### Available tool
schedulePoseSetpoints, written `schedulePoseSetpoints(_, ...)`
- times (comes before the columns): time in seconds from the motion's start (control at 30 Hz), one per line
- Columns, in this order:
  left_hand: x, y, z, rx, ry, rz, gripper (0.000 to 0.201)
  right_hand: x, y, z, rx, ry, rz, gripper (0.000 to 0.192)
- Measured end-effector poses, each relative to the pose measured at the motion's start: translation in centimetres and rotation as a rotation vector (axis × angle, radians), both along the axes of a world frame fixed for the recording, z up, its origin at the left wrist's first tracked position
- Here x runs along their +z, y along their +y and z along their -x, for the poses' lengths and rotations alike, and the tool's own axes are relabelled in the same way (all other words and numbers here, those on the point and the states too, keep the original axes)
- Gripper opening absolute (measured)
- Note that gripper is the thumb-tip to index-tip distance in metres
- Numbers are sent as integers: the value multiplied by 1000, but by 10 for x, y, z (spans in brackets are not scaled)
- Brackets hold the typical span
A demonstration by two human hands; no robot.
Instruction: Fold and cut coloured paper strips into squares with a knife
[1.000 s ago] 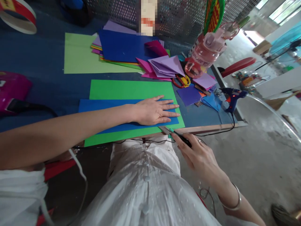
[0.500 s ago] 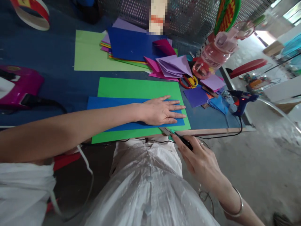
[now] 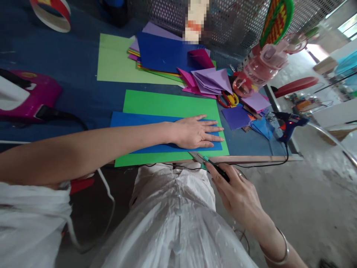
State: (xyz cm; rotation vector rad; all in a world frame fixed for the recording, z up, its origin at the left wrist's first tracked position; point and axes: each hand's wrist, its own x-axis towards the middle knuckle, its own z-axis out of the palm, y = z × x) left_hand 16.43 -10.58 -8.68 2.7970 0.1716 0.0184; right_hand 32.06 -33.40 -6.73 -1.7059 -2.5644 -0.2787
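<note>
Since half a second ago our head has swung a little, so the whole desk slides rightward in view, while our hands keep their places on the paper. We have the blue sheet [image 3: 145,128] lying on top of the green sheet [image 3: 170,106], its long axis running left to right along the near edge of the desk [image 3: 55,74]. Our left hand [image 3: 195,132] lies flat on the blue sheet's right end, fingers [image 3: 214,130] straight and spread only slightly, pressing down and gripping nothing. Our right hand [image 3: 240,193] sits just below the desk's edge, nearer the sheets' right corner, fingers curled around a craft knife [image 3: 212,165]; its blade end points up and left, touching or just beside the green sheet's near edge. Farther out lie a stack of coloured paper [image 3: 167,56], scissors [image 3: 228,99], a pink bottle [image 3: 256,69] and a glue gun [image 3: 288,124].
</note>
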Motion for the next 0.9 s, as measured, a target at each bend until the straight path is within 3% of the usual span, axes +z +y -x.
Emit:
schedulePoseSetpoints(0.6, 3, -3, 1, 20, -2, 14, 56, 1, 4, 14, 9, 22, -5, 46)
schedulePoseSetpoints(0.77, 4, 0, -5, 76, 37, -19, 58, 8, 8, 9, -14, -5, -1, 48)
schedulePoseSetpoints(0.9, 5, 0, -24, 167, 41, -38, 59, 12, 13, -2, -34, 6, -7, 44)
